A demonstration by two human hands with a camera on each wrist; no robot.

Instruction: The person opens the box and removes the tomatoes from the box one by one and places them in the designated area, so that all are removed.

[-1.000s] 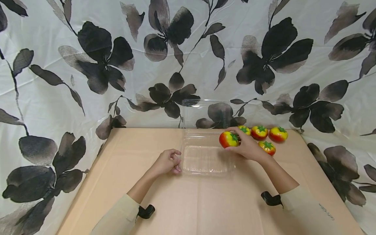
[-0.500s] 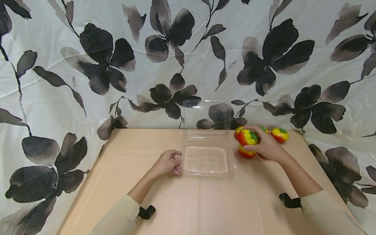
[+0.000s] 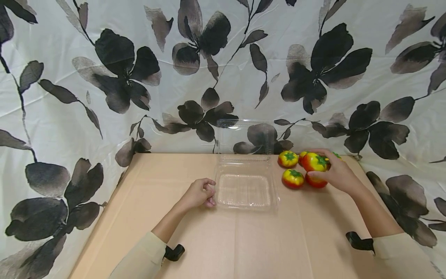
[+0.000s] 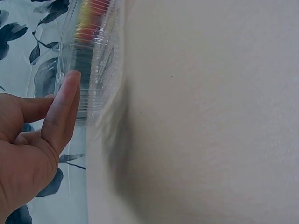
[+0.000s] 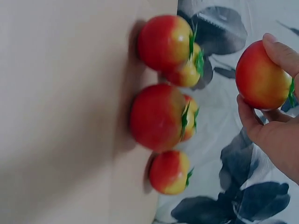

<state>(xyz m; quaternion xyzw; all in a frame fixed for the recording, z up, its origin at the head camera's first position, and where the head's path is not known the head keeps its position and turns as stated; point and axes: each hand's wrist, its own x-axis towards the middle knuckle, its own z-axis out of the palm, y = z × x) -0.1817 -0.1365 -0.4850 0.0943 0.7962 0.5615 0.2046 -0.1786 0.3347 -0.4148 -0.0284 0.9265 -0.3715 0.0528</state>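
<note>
My right hand [image 3: 332, 172] holds a red-and-yellow fruit [image 3: 314, 162] with a green leafy calyx, like a tomato or persimmon. In the right wrist view this fruit [image 5: 261, 77] sits between thumb and fingers, raised apart from several like it. Those others, including a front left fruit [image 3: 292, 179] and a back left fruit [image 3: 288, 159], stand grouped on the table; my hand partly hides the rest. A clear plastic clamshell container [image 3: 245, 207] lies with its lid up. My left hand [image 3: 198, 192] pinches its left rim; the left wrist view shows thumb and fingers [image 4: 60, 112] at that edge.
The tan tabletop [image 3: 195, 240] ends at the back against a white cloth [image 3: 251, 11] with dark flowers. The container's raised lid [image 3: 245, 133] leans up in front of this cloth. Black bands' mounts show at both sleeves.
My right hand has moved right with the fruit, from above the container's right side to over the grouped fruits. My left hand stays at the container's rim.
</note>
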